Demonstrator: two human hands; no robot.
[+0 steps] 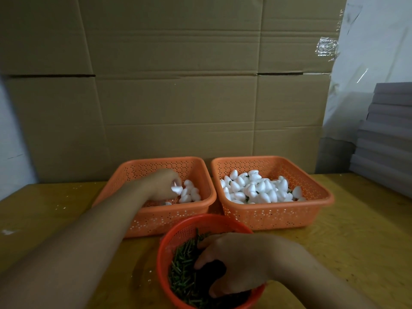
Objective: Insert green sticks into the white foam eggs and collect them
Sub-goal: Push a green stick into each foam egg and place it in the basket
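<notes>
My left hand (163, 182) reaches into the left orange basket (191, 162), its fingers curled round a white foam egg (176, 188) beside a small heap of plain eggs (190, 194). The right orange basket (321, 198) holds many white eggs (256, 189), some with green sticks showing between them. Nearest to me stands a round red basket (178, 228) filled with short green sticks (182, 266). My right hand (231, 262) is down inside it with fingers curled over the sticks; whether it pinches a stick is hidden.
The baskets stand on a yellow wooden table (356, 241). A wall of brown cardboard (178, 85) rises right behind them. Grey foam sheets (385, 134) are stacked at the back right. White crumbs (9, 231) lie on the table's left.
</notes>
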